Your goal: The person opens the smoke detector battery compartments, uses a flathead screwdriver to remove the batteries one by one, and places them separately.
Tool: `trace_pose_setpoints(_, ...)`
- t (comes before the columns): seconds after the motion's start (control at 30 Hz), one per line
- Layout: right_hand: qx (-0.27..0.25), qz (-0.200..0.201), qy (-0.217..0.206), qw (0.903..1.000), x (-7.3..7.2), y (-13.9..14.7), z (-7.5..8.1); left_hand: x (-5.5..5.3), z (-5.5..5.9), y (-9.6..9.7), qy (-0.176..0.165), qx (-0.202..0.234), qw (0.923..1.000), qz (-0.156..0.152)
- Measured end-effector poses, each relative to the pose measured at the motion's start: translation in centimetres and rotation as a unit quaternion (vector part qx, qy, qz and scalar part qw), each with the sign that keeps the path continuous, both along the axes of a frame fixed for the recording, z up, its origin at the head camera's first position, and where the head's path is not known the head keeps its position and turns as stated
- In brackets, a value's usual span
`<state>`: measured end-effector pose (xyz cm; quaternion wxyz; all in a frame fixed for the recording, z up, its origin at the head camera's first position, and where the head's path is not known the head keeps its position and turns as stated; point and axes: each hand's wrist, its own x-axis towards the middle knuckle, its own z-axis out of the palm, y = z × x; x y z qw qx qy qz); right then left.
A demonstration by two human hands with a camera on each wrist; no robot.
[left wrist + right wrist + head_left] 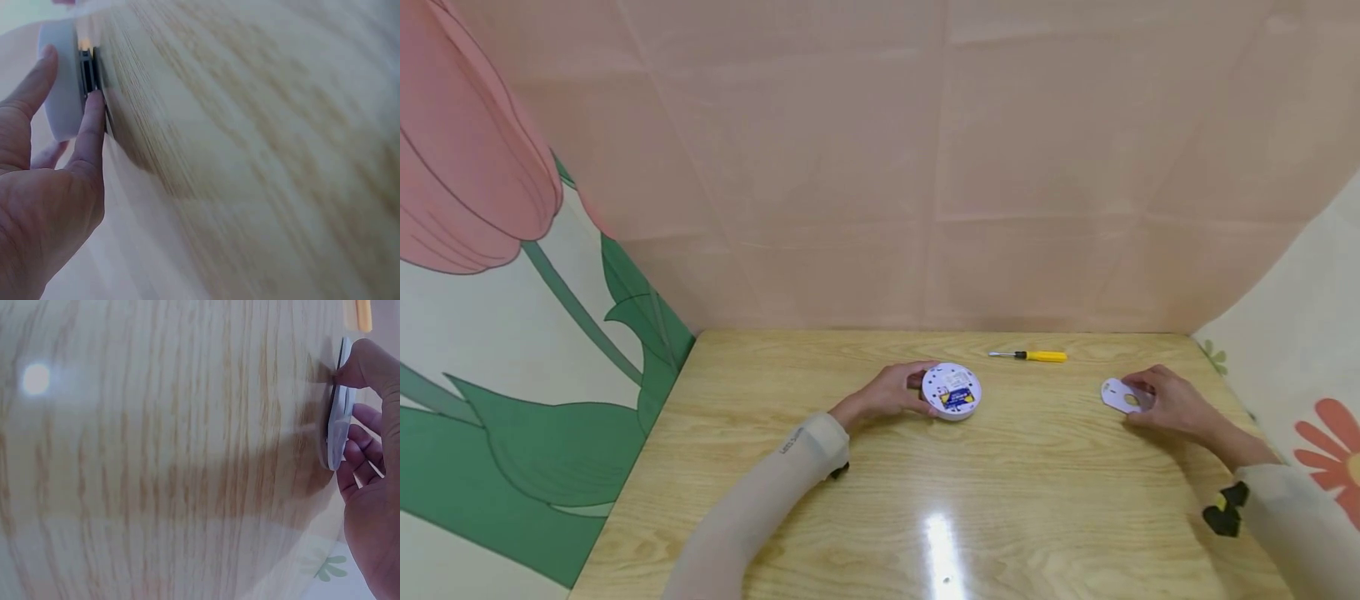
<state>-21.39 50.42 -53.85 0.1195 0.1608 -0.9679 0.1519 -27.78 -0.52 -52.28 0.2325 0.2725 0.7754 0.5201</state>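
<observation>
My left hand (891, 390) grips a round white device (949, 382) by its left edge, thumb and fingers spread round the rim. Its upturned face carries a blue and yellow label and several small dark holes. In the left wrist view the white side wall (61, 94) shows, with a dark part beside a fingertip. To the right, my right hand (1176, 406) pinches a thin white plate (1115, 393) with a cutout in it. The plate (340, 428) appears edge-on in the right wrist view, thumb on one face, fingers behind.
A screwdriver (1043, 356) with a yellow handle lies toward the back of the wood-grain table (1037, 508), between the two hands. A plain pinkish backdrop (850, 167) rises behind the table. Flower-printed cloth (587, 450) stands at the left, with more at the right.
</observation>
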Motion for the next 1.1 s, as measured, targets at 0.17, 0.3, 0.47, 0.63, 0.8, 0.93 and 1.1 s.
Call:
trace_pose_setpoints(0.17,0.001,0.019,0.014,0.9997,-0.1,-0.2,0.2,0.1,0.1,0.1,-0.009,0.003,0.9999,0.005)
trace_pose_setpoints(0.3,0.006,0.028,0.038,0.9989,-0.3,-0.9,0.2,0.1,0.2,0.1,-0.013,0.000,0.9999,0.008)
trace_pose_setpoints(0.47,0.008,0.046,0.052,0.9976,-0.7,-2.1,0.7,0.0,0.0,0.1,-0.007,-0.004,0.9999,0.009)
trace_pose_setpoints(0.63,-0.001,0.037,0.016,0.9992,-0.9,-3.3,1.0,0.1,0.1,0.2,0.019,-0.022,0.9996,0.003)
trace_pose_setpoints(0.8,0.013,0.033,-0.006,0.9994,-1.2,-5.0,1.3,0.2,0.2,0.3,0.034,-0.027,0.9990,-0.001)
trace_pose_setpoints(0.93,0.013,0.043,0.003,0.9990,-1.5,-6.2,1.3,0.3,0.2,0.5,0.038,-0.029,0.9988,0.000)
trace_pose_setpoints(1.1,0.011,0.049,0.010,0.9987,-2.0,-7.8,1.3,0.4,0.2,0.6,0.045,-0.035,0.9984,0.005)
